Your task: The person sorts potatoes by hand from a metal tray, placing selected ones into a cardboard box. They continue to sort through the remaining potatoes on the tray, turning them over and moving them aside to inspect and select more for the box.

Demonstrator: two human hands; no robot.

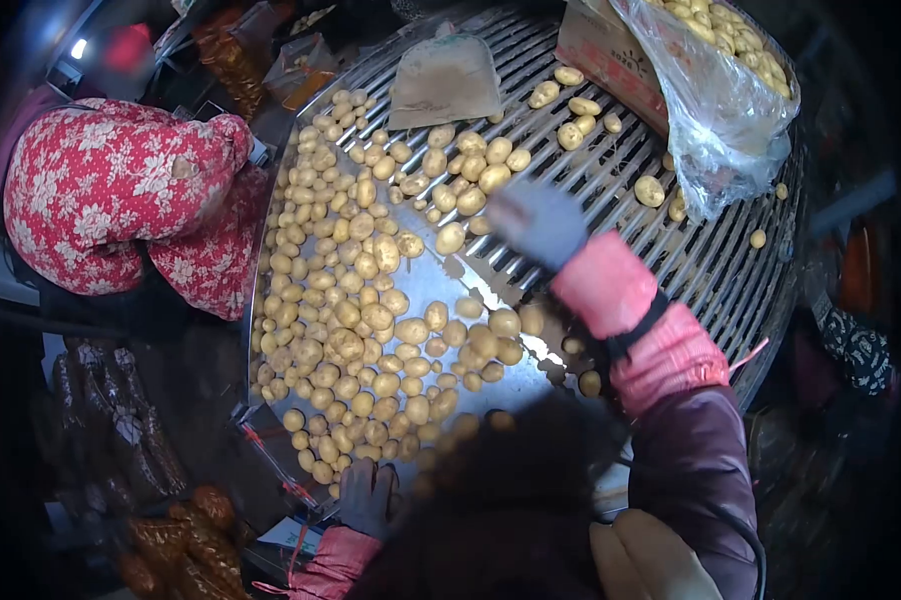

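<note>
Many potatoes (346,315) cover the metal tray and reach up to the slatted metal grate (611,190). My right hand (539,222), in a grey glove, is over the edge of the grate, beside several larger potatoes (471,170); motion blurs its fingers, so its grip is unclear. Low in the view, my left hand (368,495), also gloved in grey, lies at the tray's near edge with its fingers apart, by the closest potatoes. A dark, blurred shape (511,470) covers the near part of the tray.
At the back right of the grate stands a cardboard box (611,60) lined with clear plastic and filled with potatoes. A flat, dusty scoop-like piece (446,80) lies at the back. To the left is a person in a red floral garment (131,190).
</note>
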